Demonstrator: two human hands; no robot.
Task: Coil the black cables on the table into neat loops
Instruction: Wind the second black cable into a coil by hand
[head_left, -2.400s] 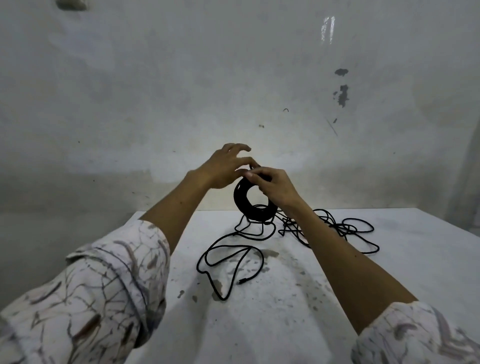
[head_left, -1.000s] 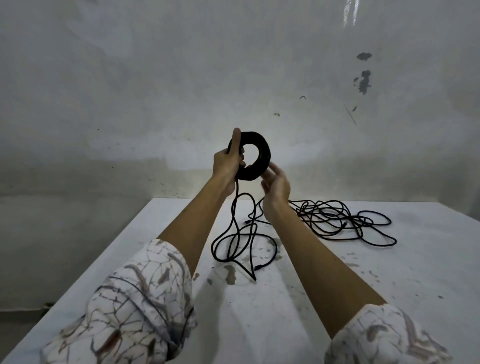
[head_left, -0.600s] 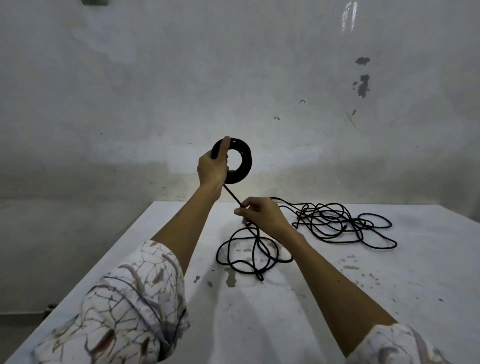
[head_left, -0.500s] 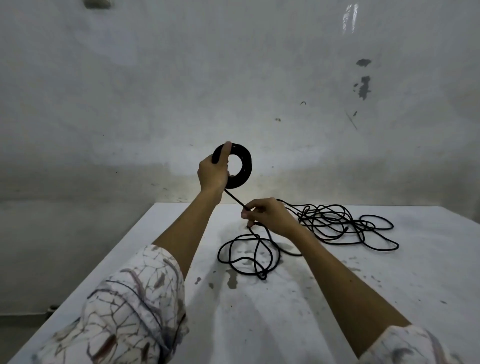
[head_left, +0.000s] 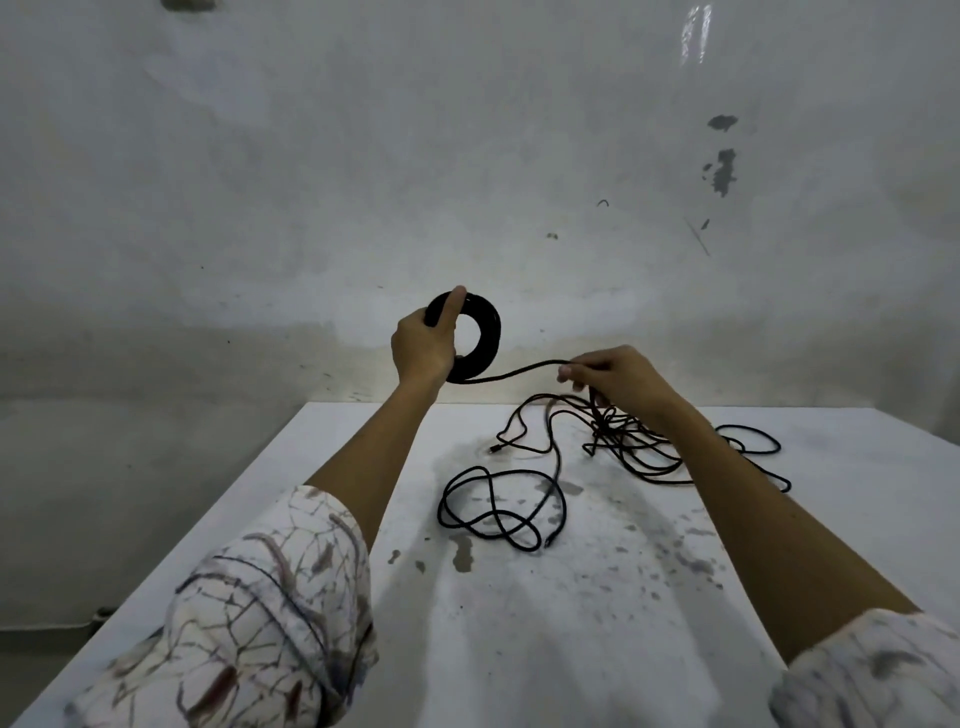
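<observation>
- Grubby whitewashed wall (head_left: 467, 156) behind, with a white counter (head_left: 597, 623) covered in dark stains and specks.
- Left hand (head_left: 423, 345) was up in the air above the counter's far edge, grip wrapped around a tight black coil (head_left: 485, 332), thumb lying up along its left side.
- A single strand (head_left: 511, 372) ran from the bottom of the coil across to the right hand (head_left: 615, 376), pinched in the fingertips (grip curled closed on it).
- Below that hand the cable dropped into a loose tangle (head_left: 639, 447) on the counter.
- A few slack loops (head_left: 493, 512) sat nearer, a plug end beside them.
</observation>
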